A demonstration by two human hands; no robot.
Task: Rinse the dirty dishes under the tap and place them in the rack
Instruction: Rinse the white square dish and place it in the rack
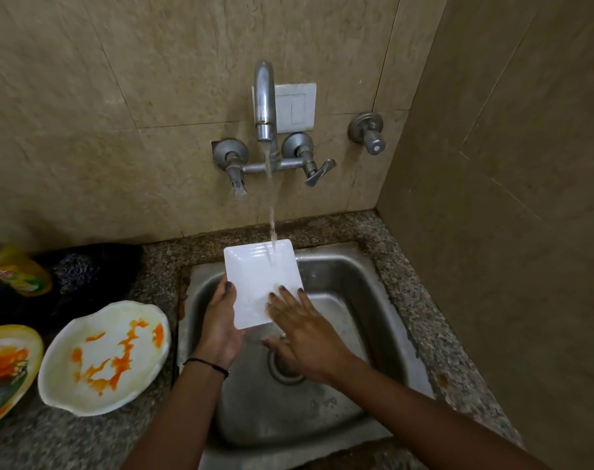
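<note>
A small square white plate (258, 276) is held tilted over the steel sink (353, 276), under the running stream from the tap (264, 100). My left hand (221, 320) grips its left edge, thumb on top. My right hand (302, 330) lies flat with straight fingers pressing on the plate's lower right face. On the counter to the left sit a white wavy-rimmed plate (105, 357) smeared with orange sauce and a yellow-rimmed plate (4, 368) with orange residue. No rack is in view.
A yellow dish-soap bottle (17, 269) and a dark scrubber (82, 269) lie at the back left of the granite counter (424, 320). Tap handles (317, 171) and a wall valve (368, 132) stick out from the tiled wall. A side wall closes the right.
</note>
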